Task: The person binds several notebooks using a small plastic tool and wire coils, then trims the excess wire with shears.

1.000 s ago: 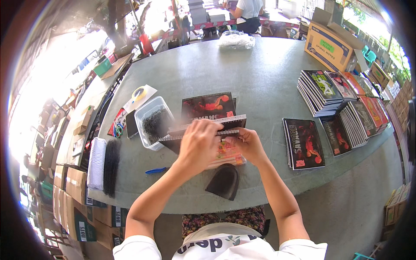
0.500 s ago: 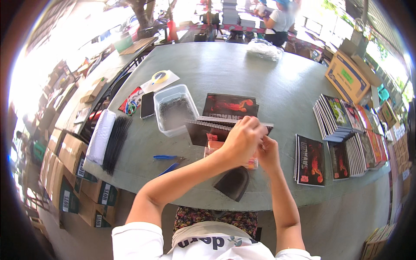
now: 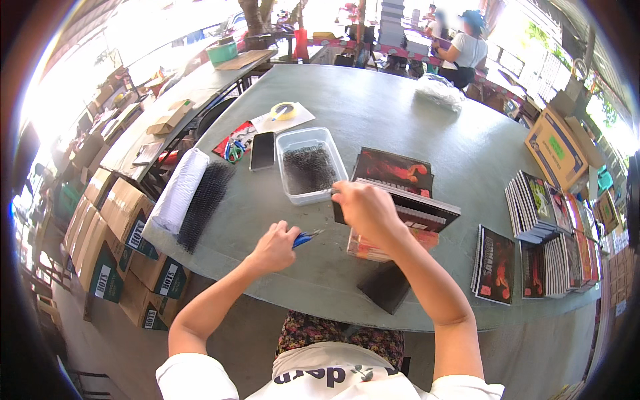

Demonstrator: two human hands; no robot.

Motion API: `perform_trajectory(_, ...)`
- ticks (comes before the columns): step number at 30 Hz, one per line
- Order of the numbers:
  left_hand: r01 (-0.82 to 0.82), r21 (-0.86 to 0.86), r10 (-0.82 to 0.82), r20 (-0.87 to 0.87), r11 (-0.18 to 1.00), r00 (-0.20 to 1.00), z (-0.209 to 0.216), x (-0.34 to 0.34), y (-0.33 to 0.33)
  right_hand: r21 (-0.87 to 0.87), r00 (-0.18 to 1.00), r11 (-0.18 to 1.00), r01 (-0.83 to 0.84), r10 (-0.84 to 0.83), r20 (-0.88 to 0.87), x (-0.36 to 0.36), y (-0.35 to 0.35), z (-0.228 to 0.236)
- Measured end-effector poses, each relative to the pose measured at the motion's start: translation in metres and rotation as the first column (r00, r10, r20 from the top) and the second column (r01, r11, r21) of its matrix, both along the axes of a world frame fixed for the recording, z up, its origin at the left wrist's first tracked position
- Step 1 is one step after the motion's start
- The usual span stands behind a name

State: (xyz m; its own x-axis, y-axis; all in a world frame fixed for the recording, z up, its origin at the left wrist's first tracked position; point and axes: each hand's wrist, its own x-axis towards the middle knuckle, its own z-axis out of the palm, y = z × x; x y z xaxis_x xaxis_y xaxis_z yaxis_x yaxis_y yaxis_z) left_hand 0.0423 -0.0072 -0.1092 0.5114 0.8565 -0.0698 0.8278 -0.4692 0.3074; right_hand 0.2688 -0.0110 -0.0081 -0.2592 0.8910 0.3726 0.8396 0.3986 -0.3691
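My left hand (image 3: 272,248) is closed around blue-handled pliers (image 3: 305,238), their jaws pointing right just above the table. At the left end of a dark spiral notebook (image 3: 417,209), my right hand (image 3: 365,208) has its fingers closed on the corner by the binding. The notebook stands on edge, spine up, partly hidden by that hand and forearm. Beneath it lies an orange-and-pink bundle (image 3: 369,247), and behind it a notebook with a red figure on its black cover (image 3: 393,170). A clear plastic tub (image 3: 285,189) holding small black wire pieces is left of my right hand.
Black binding coils (image 3: 205,203) lie beside a white roll (image 3: 179,183). A phone (image 3: 263,151), scissors (image 3: 235,151) and a tape roll (image 3: 284,111) sit near the tub. A dark pad (image 3: 385,287) lies in front. Notebook stacks (image 3: 533,200) and a cardboard box (image 3: 555,148) stand right.
My left hand has left the notebook and taken up the pliers from the table. My right hand has moved to the notebook's left end. The whole view has shifted.
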Motion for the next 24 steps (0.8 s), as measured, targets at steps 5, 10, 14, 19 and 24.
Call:
perform_trajectory(5,0.014,-0.588,0.358,0.512,0.809,0.781,0.075,0.039,-0.008,-0.113,0.982,0.994,-0.013,-0.008,-0.190,0.012,0.015,0.007)
perform_trajectory(10,0.138,-0.683,0.469,0.620,0.718,0.629,0.072,0.044,0.005,-0.254,0.959,0.964,-0.077,0.002,-0.284,0.005,0.012,0.020)
perform_trajectory(14,0.087,-0.538,0.302,0.592,0.839,0.748,0.083,0.049,0.009,-0.163,0.944,0.984,-0.072,0.015,-0.330,0.012,0.020,0.010)
perform_trajectory(19,0.112,-0.641,0.425,0.618,0.759,0.661,0.085,0.044,0.013,-0.316,0.960,0.949,0.018,-0.105,-0.261,0.002,0.019,0.024)
perform_trajectory(24,-0.089,-0.353,0.272,0.513,0.931,0.814,0.073,0.050,0.030,-0.159,0.981,0.982,0.103,-0.126,-0.147,0.001,0.035,0.009)
